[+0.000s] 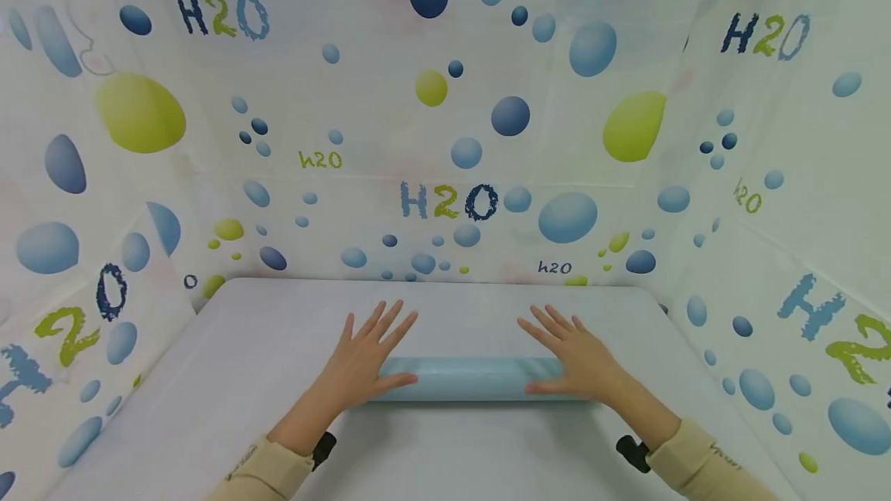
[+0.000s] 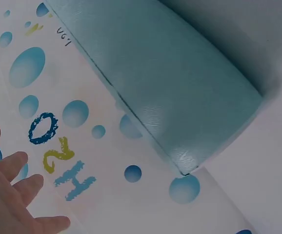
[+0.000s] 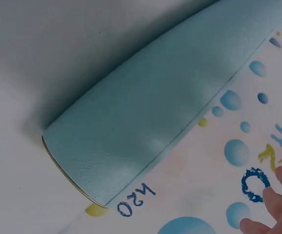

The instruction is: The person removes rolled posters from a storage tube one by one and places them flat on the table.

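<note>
A light blue roll [image 1: 473,379] with a smooth, slightly glossy surface lies crosswise on the white table [image 1: 473,454]. My left hand [image 1: 358,373] is at its left end, fingers spread and pointing away from me, thumb stretched inward over the roll. At the right end my right hand [image 1: 585,362] mirrors this, fingers spread and thumb pointing inward. In the left wrist view the roll [image 2: 170,87] shows a thin dark line along one side, and the left fingers [image 2: 26,187] are extended. The right wrist view shows the roll's end [image 3: 77,180] with a thin yellowish rim.
A white curtain [image 1: 376,99] printed with blue and green drops and H2O lettering hangs behind the table and along both sides. Dark straps [image 1: 632,453] are at both wrists, beside beige sleeves [image 1: 696,454].
</note>
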The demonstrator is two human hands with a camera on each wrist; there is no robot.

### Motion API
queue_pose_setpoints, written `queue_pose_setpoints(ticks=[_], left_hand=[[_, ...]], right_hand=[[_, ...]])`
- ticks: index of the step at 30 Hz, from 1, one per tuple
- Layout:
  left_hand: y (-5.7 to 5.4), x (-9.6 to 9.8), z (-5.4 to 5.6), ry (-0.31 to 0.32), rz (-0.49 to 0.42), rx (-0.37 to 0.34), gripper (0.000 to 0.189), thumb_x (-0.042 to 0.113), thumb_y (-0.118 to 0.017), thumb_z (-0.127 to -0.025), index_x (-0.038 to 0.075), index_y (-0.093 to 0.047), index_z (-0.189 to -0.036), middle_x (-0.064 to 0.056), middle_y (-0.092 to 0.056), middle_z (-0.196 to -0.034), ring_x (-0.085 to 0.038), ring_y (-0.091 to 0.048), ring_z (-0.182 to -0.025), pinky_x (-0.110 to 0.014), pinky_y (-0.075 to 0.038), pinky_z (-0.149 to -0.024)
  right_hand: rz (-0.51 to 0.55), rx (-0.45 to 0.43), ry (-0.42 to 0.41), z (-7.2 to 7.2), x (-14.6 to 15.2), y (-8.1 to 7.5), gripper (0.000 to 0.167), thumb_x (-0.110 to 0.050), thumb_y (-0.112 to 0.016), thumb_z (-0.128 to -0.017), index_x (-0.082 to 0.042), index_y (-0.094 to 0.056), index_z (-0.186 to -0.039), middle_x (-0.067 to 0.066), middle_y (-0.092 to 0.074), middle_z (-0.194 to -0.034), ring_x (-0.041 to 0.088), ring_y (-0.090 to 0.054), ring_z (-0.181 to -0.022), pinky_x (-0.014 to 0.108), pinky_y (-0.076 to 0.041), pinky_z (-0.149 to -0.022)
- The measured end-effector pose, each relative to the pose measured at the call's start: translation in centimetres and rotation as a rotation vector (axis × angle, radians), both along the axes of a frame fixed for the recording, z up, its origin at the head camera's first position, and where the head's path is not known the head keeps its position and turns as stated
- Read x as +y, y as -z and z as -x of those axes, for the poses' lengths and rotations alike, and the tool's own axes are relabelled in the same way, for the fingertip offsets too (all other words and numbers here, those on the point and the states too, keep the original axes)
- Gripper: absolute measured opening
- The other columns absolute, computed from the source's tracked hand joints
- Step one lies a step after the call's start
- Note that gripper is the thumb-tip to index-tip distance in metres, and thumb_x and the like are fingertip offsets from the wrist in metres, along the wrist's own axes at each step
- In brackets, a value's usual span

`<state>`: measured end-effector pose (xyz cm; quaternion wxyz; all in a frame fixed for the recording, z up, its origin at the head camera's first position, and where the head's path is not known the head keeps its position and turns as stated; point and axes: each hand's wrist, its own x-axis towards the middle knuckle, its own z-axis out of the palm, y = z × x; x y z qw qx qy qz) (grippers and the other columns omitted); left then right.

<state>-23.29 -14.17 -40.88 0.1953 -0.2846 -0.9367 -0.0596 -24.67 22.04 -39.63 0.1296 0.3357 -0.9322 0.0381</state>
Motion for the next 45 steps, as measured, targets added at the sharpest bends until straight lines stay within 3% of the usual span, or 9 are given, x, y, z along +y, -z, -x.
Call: queue_pose_setpoints(ticks=[8,18,25,30,35,45], left_hand=[[1.2,-0.4,-0.1,0.064,-0.057,-0.071,0.087,0.055,-0.065,-0.075,0.009,-0.034,-0.142,-0.015,-0.028,-0.146,-0.036,-0.026,-0.132,-0.064,-0.021,-0.098],[2.9,-0.4,-0.1,0.063,-0.082,-0.154,0.087,0.05,-0.069,-0.074,0.007,-0.035,-0.141,-0.016,-0.03,-0.145,-0.038,-0.027,-0.131,-0.063,-0.026,-0.097],[3.9,-0.7,0.0,0.049,-0.069,-0.181,0.086,0.05,-0.068,-0.074,0.007,-0.035,-0.141,-0.016,-0.032,-0.144,-0.039,-0.028,-0.13,-0.063,-0.026,-0.097],[4.5,-0.8,0.0,0.041,-0.079,-0.192,0.085,0.047,-0.071,-0.073,0.006,-0.037,-0.14,-0.017,-0.033,-0.143,-0.04,-0.03,-0.129,-0.064,-0.027,-0.095],[4.8,-1.3,-0.6,0.034,-0.075,-0.235,0.083,0.046,-0.071,-0.074,0.006,-0.038,-0.139,-0.018,-0.034,-0.142,-0.04,-0.032,-0.128,-0.064,-0.027,-0.095],[5.4,-2.5,-1.3,0.069,-0.056,-0.233,0.08,0.04,-0.074,-0.073,0.006,-0.04,-0.138,-0.017,-0.04,-0.138,-0.039,-0.037,-0.125,-0.063,-0.026,-0.097]], right_hand=[[0.072,-0.05,-0.037,0.5,0.4,2.3,0.092,-0.06,-0.068,-0.069,-0.019,-0.033,-0.143,0.012,-0.03,-0.146,0.035,-0.028,-0.132,0.06,-0.03,-0.097],[0.09,-0.11,-0.023,0.7,0.8,4.3,0.089,-0.059,-0.067,-0.071,-0.021,-0.032,-0.143,0.009,-0.028,-0.147,0.03,-0.026,-0.134,0.055,-0.028,-0.101],[0.134,-0.097,-0.063,0.8,0.9,5.6,0.087,-0.052,-0.072,-0.069,-0.016,-0.038,-0.14,0.014,-0.035,-0.143,0.035,-0.033,-0.129,0.059,-0.032,-0.096],[0.148,-0.147,-0.052,0.9,0.9,6.0,0.086,-0.05,-0.073,-0.07,-0.015,-0.038,-0.14,0.015,-0.034,-0.143,0.037,-0.033,-0.129,0.061,-0.032,-0.094],[0.139,-0.18,-0.032,-0.1,0.5,6.4,0.086,-0.05,-0.072,-0.07,-0.015,-0.038,-0.14,0.016,-0.034,-0.143,0.037,-0.034,-0.128,0.063,-0.033,-0.092],[0.091,-0.095,-0.021,-2.1,-0.4,6.8,0.083,-0.05,-0.073,-0.069,-0.014,-0.042,-0.137,0.016,-0.043,-0.137,0.036,-0.04,-0.124,0.061,-0.034,-0.093]])
